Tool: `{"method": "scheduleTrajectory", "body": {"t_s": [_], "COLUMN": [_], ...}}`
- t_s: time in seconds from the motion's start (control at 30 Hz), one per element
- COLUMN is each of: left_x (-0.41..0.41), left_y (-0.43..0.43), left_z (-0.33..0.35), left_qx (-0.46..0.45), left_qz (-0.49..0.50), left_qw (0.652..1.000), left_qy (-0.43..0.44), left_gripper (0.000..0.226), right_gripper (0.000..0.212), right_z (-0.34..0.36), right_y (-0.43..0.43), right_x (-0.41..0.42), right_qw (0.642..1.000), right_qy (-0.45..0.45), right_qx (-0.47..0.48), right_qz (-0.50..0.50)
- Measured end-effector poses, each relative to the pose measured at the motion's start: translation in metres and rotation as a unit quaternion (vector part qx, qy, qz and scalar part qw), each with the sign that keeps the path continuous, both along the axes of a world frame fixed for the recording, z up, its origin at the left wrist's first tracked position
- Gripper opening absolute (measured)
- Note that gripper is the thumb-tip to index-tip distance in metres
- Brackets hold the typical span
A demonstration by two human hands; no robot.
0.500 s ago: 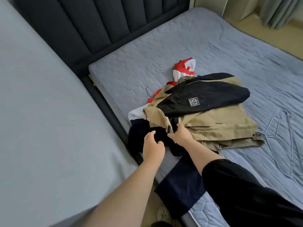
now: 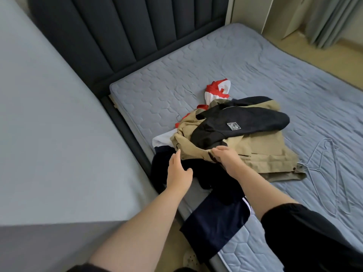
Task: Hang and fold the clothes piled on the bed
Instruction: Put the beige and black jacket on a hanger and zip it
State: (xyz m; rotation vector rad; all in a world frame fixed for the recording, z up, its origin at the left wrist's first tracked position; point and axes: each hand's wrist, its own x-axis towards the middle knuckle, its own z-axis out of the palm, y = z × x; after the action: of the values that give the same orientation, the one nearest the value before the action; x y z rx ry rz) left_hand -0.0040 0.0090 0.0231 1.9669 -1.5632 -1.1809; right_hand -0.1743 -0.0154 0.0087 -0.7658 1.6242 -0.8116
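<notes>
1. Pile sits near the bed's near-left edge. Jacket is in the middle, black top lies across it, and the navy piece hangs off the near side.
2. My right hand has its fingers curled over the jacket's near edge, gripping it.
3. My left hand is open with fingers straight. The tips are at that same edge further left, holding nothing.
4. Step, as I read it: free the jacket. Close my left on the edge, apart from my right. Lift both evenly so the black top slides off instead of dragging along. Hangers lie just right of the hem, so avoid snagging them.
5. Versus half a second ago: my left was curled on the dark cloth and has let go to reach further. My right has moved up onto the tan edge.
</notes>
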Motion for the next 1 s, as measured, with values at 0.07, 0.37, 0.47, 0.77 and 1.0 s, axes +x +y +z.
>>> {"method": "scheduleTrajectory", "body": {"t_s": [0.07, 0.37, 0.47, 0.77, 1.0], "left_x": [-0.004, -0.051, -0.071, -0.124, -0.175], "left_y": [0.006, 0.091, 0.134, 0.226, 0.266], "left_z": [0.013, 0.089, 0.115, 0.217, 0.312], "left_qx": [-0.017, -0.096, -0.11, -0.08, -0.104], "left_qz": [-0.062, -0.242, -0.257, -0.242, -0.245], "left_qw": [0.997, 0.958, 0.959, 0.961, 0.944], "left_qy": [-0.029, -0.122, -0.05, 0.11, 0.195], "left_gripper": [0.083, 0.068, 0.02, 0.023, 0.025], "right_gripper": [0.022, 0.017, 0.029, 0.039, 0.052], "right_z": [0.021, 0.158, 0.191, 0.252, 0.329], "right_y": [0.015, 0.136, 0.183, 0.316, 0.379], "right_x": [-0.018, -0.075, -0.085, -0.143, -0.172], "right_qw": [0.999, 0.991, 0.989, 0.97, 0.953], "right_qy": [-0.017, -0.052, 0.004, 0.097, 0.143], "right_qx": [-0.012, -0.104, -0.136, -0.195, -0.258], "right_qz": [-0.035, -0.068, -0.058, -0.111, 0.069]}}
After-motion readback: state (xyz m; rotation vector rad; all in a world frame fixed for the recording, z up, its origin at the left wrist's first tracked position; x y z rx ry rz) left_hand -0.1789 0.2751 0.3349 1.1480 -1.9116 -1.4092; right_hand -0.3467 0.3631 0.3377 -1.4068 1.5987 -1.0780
